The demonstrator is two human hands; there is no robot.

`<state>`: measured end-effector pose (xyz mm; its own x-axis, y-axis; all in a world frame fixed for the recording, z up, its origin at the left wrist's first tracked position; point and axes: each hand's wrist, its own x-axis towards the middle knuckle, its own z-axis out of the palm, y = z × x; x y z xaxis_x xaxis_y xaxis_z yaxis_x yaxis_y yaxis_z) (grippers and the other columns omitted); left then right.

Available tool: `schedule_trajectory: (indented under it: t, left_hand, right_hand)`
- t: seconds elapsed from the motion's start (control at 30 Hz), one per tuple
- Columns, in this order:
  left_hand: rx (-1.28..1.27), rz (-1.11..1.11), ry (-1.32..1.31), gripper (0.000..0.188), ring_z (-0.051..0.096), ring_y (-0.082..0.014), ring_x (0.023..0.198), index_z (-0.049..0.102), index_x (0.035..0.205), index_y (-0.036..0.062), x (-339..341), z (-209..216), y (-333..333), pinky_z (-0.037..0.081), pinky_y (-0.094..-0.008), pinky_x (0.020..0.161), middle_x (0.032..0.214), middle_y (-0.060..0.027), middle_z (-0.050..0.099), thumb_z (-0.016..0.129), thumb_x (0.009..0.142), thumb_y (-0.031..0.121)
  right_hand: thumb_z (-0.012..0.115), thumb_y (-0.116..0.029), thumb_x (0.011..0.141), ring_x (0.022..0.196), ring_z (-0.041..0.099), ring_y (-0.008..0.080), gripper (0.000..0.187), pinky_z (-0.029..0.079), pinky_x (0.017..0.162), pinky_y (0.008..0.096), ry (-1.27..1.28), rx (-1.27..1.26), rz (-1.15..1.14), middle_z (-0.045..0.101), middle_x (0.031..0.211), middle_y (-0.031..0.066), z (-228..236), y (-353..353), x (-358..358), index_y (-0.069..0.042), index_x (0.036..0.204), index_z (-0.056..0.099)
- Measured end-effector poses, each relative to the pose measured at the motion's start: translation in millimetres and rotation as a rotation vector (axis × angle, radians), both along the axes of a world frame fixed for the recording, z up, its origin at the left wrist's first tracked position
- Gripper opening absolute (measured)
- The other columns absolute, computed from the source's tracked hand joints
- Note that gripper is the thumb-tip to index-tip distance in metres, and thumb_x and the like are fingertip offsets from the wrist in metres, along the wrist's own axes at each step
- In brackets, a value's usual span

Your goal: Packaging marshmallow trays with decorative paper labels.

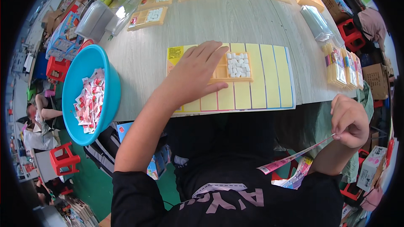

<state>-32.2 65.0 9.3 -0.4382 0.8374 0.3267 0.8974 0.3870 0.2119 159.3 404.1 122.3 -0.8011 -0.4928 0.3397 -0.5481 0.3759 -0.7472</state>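
A pale orange compartment tray [251, 74] lies on a yellow sheet with coloured lines [261, 88]. Small white pillow-shaped pieces [238, 64] fill its right compartment. My left hand [195, 71] spans the tray's left part, thumb along the near edge and fingers across the far edge, hiding most of that side. Off the table's front right corner, my right hand [350, 120] pinches the end of a long, narrow printed pink strip [290, 159], which slants down to the left. A second colourful printed piece [301, 172] shows below the strip; whether they are joined is unclear.
A blue basin [114, 82] of pink-and-white sachets [90, 101] stands at the left. Several similar filled trays [147, 18] line the table's far side. Stacked wrapped packs [343, 67] sit at the right edge, near a clear plastic bundle [315, 23]. Red stools [64, 159] stand on the floor.
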Motion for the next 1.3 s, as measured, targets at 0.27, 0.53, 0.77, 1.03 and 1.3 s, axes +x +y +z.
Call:
schedule_trajectory:
  t: [0.27,0.53,0.77,1.03,1.3]
  left_hand:
    - [-0.004,0.07,-0.039,0.071,0.045,-0.0353,0.131,0.045,0.139,0.003,9,5,-15,0.036,-0.0464,0.11,0.138,-0.0168,0.051,0.072,0.084,0.039]
    - [0.191,0.47,0.078,0.052,0.056,-0.0374,0.119,0.057,0.13,0.0014,-78,4,-38,0.042,-0.046,0.103,0.122,-0.022,0.063,0.069,0.089,0.031]
    - [0.252,0.696,-0.035,0.041,0.064,-0.0348,0.1,0.06,0.122,0.0015,-140,24,-36,0.049,-0.0446,0.087,0.109,-0.0204,0.067,0.064,0.092,0.029]
    - [0.116,0.746,0.002,0.038,0.064,-0.0356,0.094,0.06,0.117,0.0024,-138,-13,-29,0.05,-0.0453,0.084,0.106,-0.0193,0.067,0.065,0.09,0.029]
    - [0.089,0.702,0.162,0.034,0.062,-0.0368,0.101,0.061,0.114,0.0025,-142,-2,-16,0.048,-0.0475,0.089,0.107,-0.0185,0.066,0.065,0.089,0.025]
  right_hand:
    - [0.073,-0.006,0.072,0.061,0.055,0.015,0.015,0.037,0.06,0.0302,-0.01,-0.009,0.037,0.065,0.075,-0.001,0,5,-5,-0.011,0.078,0.06]
    - [0.073,-0.007,0.072,0.061,0.056,0.0146,0.016,0.039,0.062,0.0304,-0.028,-0.011,0.04,0.065,0.072,-0.001,-2,6,-7,-0.011,0.077,0.059]
    - [0.074,-0.005,0.074,0.064,0.058,0.0169,0.015,0.042,0.063,0.0321,-0.026,-0.025,-0.002,0.066,0.074,-0.0005,-8,26,5,-0.01,0.079,0.061]
    - [0.073,-0.008,0.078,0.067,0.06,0.0195,0.012,0.043,0.063,0.0327,-0.07,-0.039,-0.001,0.068,0.077,0.0011,-18,49,14,-0.01,0.08,0.062]
    - [0.072,-0.008,0.08,0.067,0.061,0.0195,0.009,0.042,0.063,0.0317,-0.1,-0.051,-0.045,0.069,0.078,0.0015,-24,55,9,-0.01,0.083,0.063]
